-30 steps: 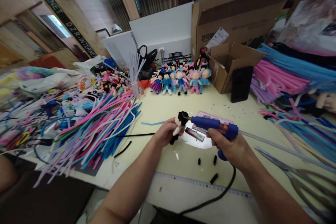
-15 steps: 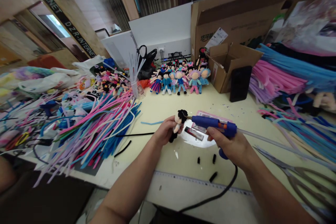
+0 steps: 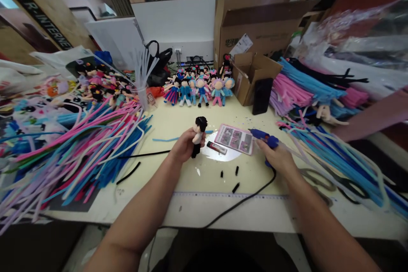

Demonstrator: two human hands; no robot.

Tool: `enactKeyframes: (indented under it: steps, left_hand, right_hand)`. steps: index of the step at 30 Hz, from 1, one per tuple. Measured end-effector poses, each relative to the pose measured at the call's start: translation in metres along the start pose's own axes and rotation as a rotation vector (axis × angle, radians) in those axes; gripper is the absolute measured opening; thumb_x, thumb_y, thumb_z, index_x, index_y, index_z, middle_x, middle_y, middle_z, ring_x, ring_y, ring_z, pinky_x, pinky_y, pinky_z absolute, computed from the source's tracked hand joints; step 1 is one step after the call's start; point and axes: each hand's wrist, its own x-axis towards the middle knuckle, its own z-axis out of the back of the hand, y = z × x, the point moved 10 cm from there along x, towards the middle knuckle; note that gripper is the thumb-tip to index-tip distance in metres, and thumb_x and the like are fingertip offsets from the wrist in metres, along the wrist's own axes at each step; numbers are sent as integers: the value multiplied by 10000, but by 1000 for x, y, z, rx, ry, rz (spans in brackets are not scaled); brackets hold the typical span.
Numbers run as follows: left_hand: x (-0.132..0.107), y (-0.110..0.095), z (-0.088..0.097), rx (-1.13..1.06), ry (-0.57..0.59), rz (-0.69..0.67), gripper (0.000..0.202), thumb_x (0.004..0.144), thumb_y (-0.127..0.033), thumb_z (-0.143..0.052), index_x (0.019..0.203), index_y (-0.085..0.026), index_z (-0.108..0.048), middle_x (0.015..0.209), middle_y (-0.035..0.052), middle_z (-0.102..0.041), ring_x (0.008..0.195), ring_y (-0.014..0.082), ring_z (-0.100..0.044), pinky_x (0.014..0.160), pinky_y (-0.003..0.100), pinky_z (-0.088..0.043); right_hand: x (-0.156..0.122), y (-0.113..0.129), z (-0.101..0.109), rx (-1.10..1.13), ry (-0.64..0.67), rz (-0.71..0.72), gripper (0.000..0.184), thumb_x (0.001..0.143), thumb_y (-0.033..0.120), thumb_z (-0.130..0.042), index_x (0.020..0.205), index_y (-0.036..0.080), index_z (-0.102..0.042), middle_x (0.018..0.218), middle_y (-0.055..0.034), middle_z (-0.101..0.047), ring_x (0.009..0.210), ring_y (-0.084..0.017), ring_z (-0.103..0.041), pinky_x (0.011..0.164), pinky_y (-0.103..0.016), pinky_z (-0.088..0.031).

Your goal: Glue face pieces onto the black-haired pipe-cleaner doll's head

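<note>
My left hand (image 3: 185, 146) is closed around a small pipe-cleaner doll (image 3: 199, 132) with black hair, a white body and black legs, held upright above the table. To the right, my right hand (image 3: 278, 158) grips a blue hot glue gun (image 3: 264, 137) low over the table, its nozzle pointing left and well apart from the doll. The gun's black cord (image 3: 242, 202) trails over the table's front edge.
A heap of coloured pipe cleaners (image 3: 73, 153) covers the left, more lie at the right (image 3: 334, 157). Finished dolls (image 3: 199, 88) stand at the back beside an open cardboard box (image 3: 251, 74) and a black phone (image 3: 261, 95). A pink card (image 3: 235, 138), black snippets (image 3: 229, 175) and scissors (image 3: 321, 178) lie near my hands.
My right hand drew the glue gun away from the doll's head, to the right and down towards the table. My left hand turned the doll upright. The camera view shifted right.
</note>
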Motion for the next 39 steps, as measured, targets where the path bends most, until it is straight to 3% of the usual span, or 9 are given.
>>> enactKeyframes:
  steps: [3,7,13,16,20,27,32,39]
  left_hand:
    - [0,-1,-1,-1,5,-16,222,608,-232,-627,801,-131,-585,712,24,-614,561,105,-537,564,243,-416]
    - [-1,-1,-5,-10,37,-17,213,618,-212,-609,813,-129,-586,708,27,-619,567,106,-544,563,239,-421]
    - [-2,-3,-8,-30,72,-28,213,624,-204,-604,820,-124,-580,709,27,-622,561,105,-545,559,243,-420]
    - [-2,-3,-10,-30,85,-22,230,624,-217,-609,831,-123,-582,718,27,-624,568,108,-544,566,248,-419]
    - [-3,-3,-11,-27,93,-25,228,625,-218,-602,831,-124,-576,721,31,-621,572,112,-542,569,255,-414]
    - [-3,-3,-9,-24,100,-24,234,619,-214,-595,835,-128,-569,718,27,-616,567,108,-534,572,255,-397]
    - [-3,-1,-8,2,85,-18,240,590,-224,-616,806,-132,-567,700,21,-606,555,108,-522,575,259,-390]
    - [-7,-6,-8,-25,90,-34,277,587,-221,-659,841,-131,-596,767,34,-606,606,108,-524,602,261,-400]
  right_hand:
    - [1,-14,4,-53,-105,-3,511,800,590,-490,1029,183,-699,904,-124,-707,840,-292,-648,675,-362,-467]
    - [1,-16,0,-73,-80,94,435,787,567,-528,949,188,-668,830,-101,-684,813,-265,-625,658,-329,-442]
    - [-57,-23,23,-136,-307,47,376,818,522,-490,929,175,-582,875,-99,-614,766,-232,-563,665,-338,-417]
    - [-82,1,-3,-90,-134,188,249,880,418,-447,824,207,-567,798,-62,-608,745,-213,-560,684,-330,-420]
    - [-98,47,-44,-57,191,478,204,904,242,-423,909,214,-625,958,-69,-644,896,-205,-601,795,-325,-451]
    - [-118,71,-69,-254,476,707,198,784,76,-535,857,231,-635,906,-49,-608,921,-212,-562,791,-327,-455]
    - [-115,89,-74,-194,498,712,144,833,110,-493,751,213,-551,815,-39,-597,808,-194,-545,713,-306,-427]
    - [-53,136,-53,281,281,486,168,860,346,-511,810,204,-587,719,10,-609,648,-144,-529,604,-266,-388]
